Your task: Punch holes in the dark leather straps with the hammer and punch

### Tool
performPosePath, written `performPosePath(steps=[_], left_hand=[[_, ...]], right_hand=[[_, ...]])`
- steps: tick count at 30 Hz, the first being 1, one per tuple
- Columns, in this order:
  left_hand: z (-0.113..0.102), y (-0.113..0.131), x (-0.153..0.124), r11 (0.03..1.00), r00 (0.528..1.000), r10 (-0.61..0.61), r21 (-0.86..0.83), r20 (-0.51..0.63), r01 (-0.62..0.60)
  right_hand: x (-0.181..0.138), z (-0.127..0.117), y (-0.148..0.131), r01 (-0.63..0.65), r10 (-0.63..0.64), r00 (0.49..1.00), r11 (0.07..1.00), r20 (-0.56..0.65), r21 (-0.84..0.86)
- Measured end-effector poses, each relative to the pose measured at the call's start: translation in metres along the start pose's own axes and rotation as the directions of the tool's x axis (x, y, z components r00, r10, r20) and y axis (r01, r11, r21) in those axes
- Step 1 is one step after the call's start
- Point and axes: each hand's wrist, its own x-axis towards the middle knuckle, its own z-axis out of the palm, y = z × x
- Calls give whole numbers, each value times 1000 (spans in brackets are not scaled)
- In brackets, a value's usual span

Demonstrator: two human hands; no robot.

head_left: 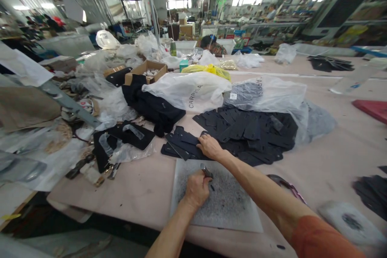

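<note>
My left hand (196, 190) is closed around a short metal tool (206, 170) with a cylindrical end, above a speckled grey-white board (232, 217). Its exact kind does not show. A small dark scrap (212, 188) lies on the board beside that hand. Past the board's far edge, my right hand (210, 146) has its fingers bent over a flat black piece (193, 150), at the left side of a wide heap of black pieces (256, 131). Several of these pieces have small slots or holes.
Behind the heap lie white plastic bags (187, 88) and black cloth (151, 102). An open cardboard box (148, 70) stands farther back. Beside my right forearm lie a dark curved object (286, 185) and a plastic-wrapped roll (350, 221). Another person (213, 46) sits across the table.
</note>
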Motion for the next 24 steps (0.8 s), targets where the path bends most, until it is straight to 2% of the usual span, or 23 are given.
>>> performPosePath(steps=[3,6,9,12,15,18,22,24], left_hand=[[1,-1,0,1000,1000,-1,6,-9,1],[0,-2,1,1000,1000,4,10,-15,-4],[-1,0,2,1000,1000,3,8,-17,-3],[-2,2,4,1000,1000,5,23,-15,-4],[-4,3,5,999,1000,20,27,-19,-20],[-4,3,6,999,999,37,34,-29,-36],[-2,2,7,998,998,35,52,-46,-32],[-2,1,7,998,998,40,60,-47,-37]], right_hand=[[1,-10,3,-27,28,999,999,-29,27],[0,-25,6,-130,139,984,988,-110,87],[-10,-43,12,-248,287,931,950,-223,189],[-35,-56,20,-295,388,880,898,-275,326],[-73,-54,27,-310,452,862,826,-227,470],[-116,-38,33,-335,485,867,734,-111,591],[-170,-12,32,-381,502,865,629,20,678],[-189,-3,27,-390,499,865,612,46,688]])
